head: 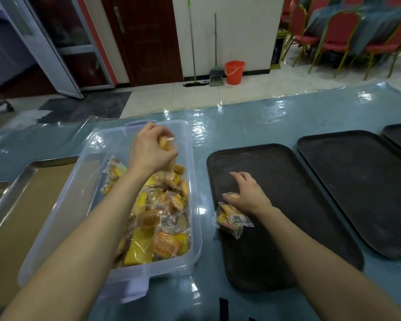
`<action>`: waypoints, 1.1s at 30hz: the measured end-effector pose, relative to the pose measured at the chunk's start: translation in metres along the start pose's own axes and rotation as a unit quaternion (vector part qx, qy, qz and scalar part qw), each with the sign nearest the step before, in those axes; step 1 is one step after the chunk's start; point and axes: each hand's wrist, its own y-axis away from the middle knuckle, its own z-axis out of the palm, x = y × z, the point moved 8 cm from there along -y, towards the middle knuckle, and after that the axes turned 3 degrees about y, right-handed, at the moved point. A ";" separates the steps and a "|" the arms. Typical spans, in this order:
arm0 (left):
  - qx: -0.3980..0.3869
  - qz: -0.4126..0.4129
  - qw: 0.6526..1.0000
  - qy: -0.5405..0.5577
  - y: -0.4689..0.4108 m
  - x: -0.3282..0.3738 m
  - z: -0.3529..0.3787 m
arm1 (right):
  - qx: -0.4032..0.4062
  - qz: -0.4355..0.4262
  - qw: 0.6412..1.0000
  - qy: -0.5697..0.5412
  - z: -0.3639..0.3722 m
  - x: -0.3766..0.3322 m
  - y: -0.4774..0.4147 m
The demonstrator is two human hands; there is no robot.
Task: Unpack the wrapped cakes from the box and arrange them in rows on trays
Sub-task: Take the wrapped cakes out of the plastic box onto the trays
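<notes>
Wrapped cakes [158, 228] lay heaped in clear plastic box [63, 216] on blue-covered table [252, 126] | left hand [152, 150] above box, fingers curled round one cake [166, 142] | right hand [248, 195] palm-down, fingers spread, thumb touching placed cakes [232, 220] at left edge of nearest black tray [287, 172]

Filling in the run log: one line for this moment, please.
left hand: holds wrapped cake over box | right hand: rests on cakes on nearest tray

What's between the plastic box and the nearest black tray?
Just a narrow bare strip of blue table cover, shown in the head view.
</notes>
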 end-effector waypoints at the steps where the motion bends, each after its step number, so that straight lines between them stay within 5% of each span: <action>1: 0.003 0.029 0.999 0.017 -0.007 0.023 0.001 | 0.006 0.006 1.000 -0.005 -0.008 0.004 0.000; 7: -0.162 0.112 0.980 0.002 -0.023 0.132 0.107 | 0.044 0.091 0.995 -0.022 -0.041 0.059 0.033; 11: -0.327 0.106 0.936 -0.070 0.006 0.141 0.212 | 0.055 0.132 0.989 -0.027 -0.048 0.099 0.068; 17: -0.475 0.105 0.866 -0.114 0.051 0.116 0.283 | 0.036 0.171 0.984 -0.024 -0.043 0.126 0.092; 21: -0.435 0.109 0.888 -0.101 0.030 0.103 0.255 | 0.025 0.139 0.990 -0.019 -0.046 0.100 0.073; 28: -0.194 0.068 0.979 -0.007 -0.036 0.030 0.095 | 0.130 -0.059 0.989 -0.038 -0.084 -0.049 0.002; 33: -0.141 -0.001 0.986 -0.089 -0.026 -0.071 0.017 | 0.206 -0.208 0.954 -0.068 -0.099 -0.185 -0.032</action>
